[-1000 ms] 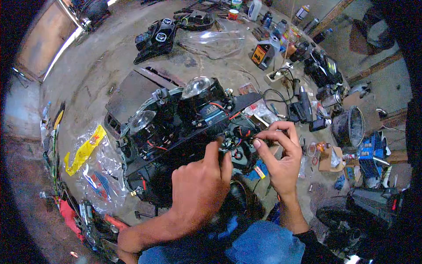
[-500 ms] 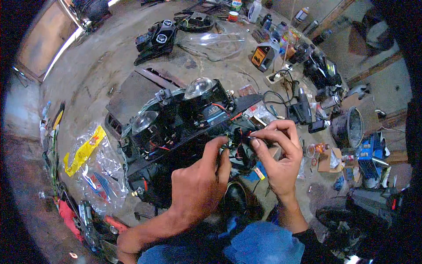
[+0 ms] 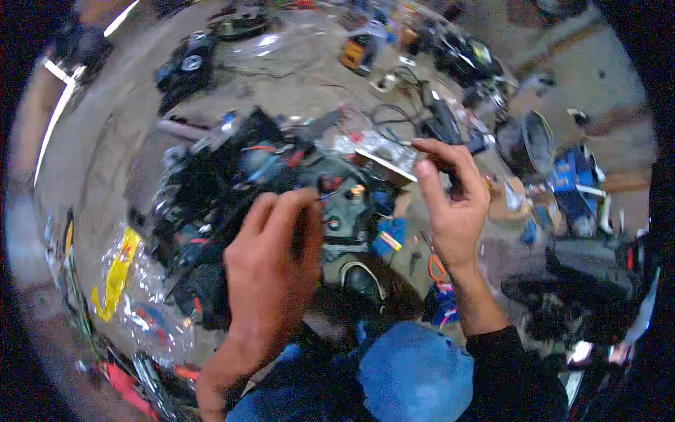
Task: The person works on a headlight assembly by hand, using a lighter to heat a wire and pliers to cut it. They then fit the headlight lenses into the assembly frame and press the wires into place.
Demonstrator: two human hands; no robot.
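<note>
My left hand (image 3: 271, 257) is raised over the near side of a black headlight assembly (image 3: 211, 183) with coloured wires. Its bent fingers are smeared by motion, and I cannot see whether anything is between them. To the right, my right hand (image 3: 457, 204) is lifted with thumb and forefinger bent close to each other. A tiny pale tip shows by the forefinger, too blurred to name. Below and between the hands lies a grey plastic part (image 3: 344, 221) with wires near it. A white-edged flat piece (image 3: 387, 165) lies behind it, near my right fingertips.
A clear plastic bag with a yellow strip (image 3: 119, 274) lies at left. My shoe (image 3: 362, 285) is below the parts. Orange-handled pliers (image 3: 436, 267) lie beneath my right wrist. A bucket (image 3: 527, 144), a blue box (image 3: 573, 172) and a bottle with an orange label (image 3: 358, 53) stand farther off.
My hands have moved apart from their shared spot at the wires, the left going left and the right rising. The view has shifted and blurred, and the scene sits farther left.
</note>
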